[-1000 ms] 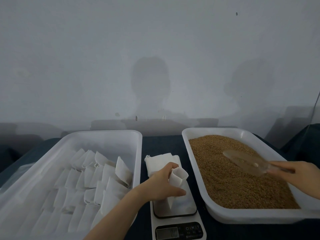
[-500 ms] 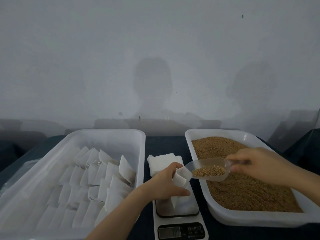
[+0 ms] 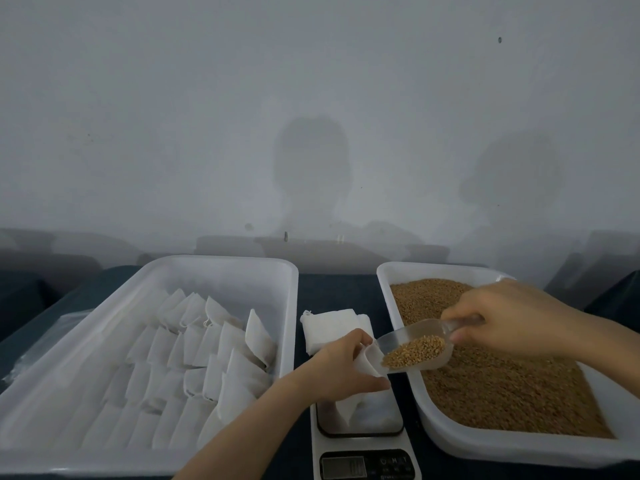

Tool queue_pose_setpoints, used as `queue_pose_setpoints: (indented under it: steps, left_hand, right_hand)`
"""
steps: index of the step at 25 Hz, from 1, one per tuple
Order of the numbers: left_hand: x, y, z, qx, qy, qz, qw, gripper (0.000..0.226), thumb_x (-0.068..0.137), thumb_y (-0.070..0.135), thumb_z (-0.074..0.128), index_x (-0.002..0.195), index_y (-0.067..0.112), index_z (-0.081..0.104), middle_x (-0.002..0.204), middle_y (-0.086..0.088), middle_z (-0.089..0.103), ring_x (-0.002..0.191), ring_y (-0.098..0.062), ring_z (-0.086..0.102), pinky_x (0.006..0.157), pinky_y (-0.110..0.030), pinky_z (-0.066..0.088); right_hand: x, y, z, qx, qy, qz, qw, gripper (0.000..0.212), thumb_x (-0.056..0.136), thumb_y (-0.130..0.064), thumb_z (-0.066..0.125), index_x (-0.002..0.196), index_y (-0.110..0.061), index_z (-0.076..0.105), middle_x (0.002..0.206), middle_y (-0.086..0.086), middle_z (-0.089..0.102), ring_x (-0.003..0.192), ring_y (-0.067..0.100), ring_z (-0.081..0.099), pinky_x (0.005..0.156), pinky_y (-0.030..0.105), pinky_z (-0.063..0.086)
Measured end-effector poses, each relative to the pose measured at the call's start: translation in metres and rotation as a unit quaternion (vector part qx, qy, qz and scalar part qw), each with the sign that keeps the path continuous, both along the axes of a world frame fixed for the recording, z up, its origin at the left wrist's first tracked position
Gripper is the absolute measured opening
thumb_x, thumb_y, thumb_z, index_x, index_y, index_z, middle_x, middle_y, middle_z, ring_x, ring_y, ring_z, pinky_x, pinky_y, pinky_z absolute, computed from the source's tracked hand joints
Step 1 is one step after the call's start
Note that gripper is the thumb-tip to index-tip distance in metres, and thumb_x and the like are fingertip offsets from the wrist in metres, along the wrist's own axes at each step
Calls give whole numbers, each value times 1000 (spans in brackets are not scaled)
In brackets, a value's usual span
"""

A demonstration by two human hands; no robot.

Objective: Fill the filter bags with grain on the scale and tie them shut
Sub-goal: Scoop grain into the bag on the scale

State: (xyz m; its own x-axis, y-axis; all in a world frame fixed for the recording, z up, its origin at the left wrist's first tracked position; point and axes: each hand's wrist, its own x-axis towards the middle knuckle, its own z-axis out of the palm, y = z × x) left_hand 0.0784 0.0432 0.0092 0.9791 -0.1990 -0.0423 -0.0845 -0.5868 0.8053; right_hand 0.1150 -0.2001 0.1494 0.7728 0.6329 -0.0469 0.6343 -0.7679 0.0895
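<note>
My left hand (image 3: 341, 372) holds a white filter bag (image 3: 349, 408) upright on the plate of the kitchen scale (image 3: 381, 422), with the bag's mouth held wide. My right hand (image 3: 509, 317) grips the handle of a clear plastic scoop (image 3: 414, 348) holding brown grain. The scoop's lip touches the bag's mouth and tilts down toward it. A white tray of grain (image 3: 498, 382) sits to the right of the scale.
A white tray (image 3: 221, 268) on the left holds several filled, tied filter bags (image 3: 194, 344). A stack of flat empty bags (image 3: 327, 329) lies behind the scale. The scale's display (image 3: 344, 467) is at the near edge. A grey wall stands behind the dark table.
My right hand scooped grain from the tray, then carried the loaded scoop left to the bag's mouth. My left hand kept the bag on the scale.
</note>
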Motion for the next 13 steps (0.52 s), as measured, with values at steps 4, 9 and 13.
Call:
queue_pose_setpoints:
  steps: [4, 9, 13]
  left_hand:
    - [1, -2, 3, -3, -17, 10, 1000, 57, 76, 50, 74, 122, 35, 45, 115, 12, 56, 102, -10, 57, 91, -30, 52]
    - [0, -2, 5, -18, -24, 9, 999, 52, 75, 49, 75, 115, 40, 43, 111, 19, 54, 101, -7, 57, 92, -28, 52]
    - [0, -1, 7, -35, -31, 11, 999, 47, 73, 47, 77, 107, 46, 43, 102, 27, 50, 96, -3, 56, 80, -17, 49]
  right_hand:
    - [4, 13, 13, -37, -19, 11, 999, 20, 82, -62, 51, 95, -52, 62, 81, -17, 68, 75, -1, 61, 64, 14, 38]
    - [-2, 33, 31, -65, -21, 24, 997, 20, 83, -58, 54, 96, -47, 64, 69, -22, 62, 68, -2, 57, 65, 18, 40]
    - [-11, 51, 43, -134, -71, 33, 988, 27, 86, -58, 50, 100, -40, 64, 83, -15, 64, 79, 9, 51, 88, 34, 43]
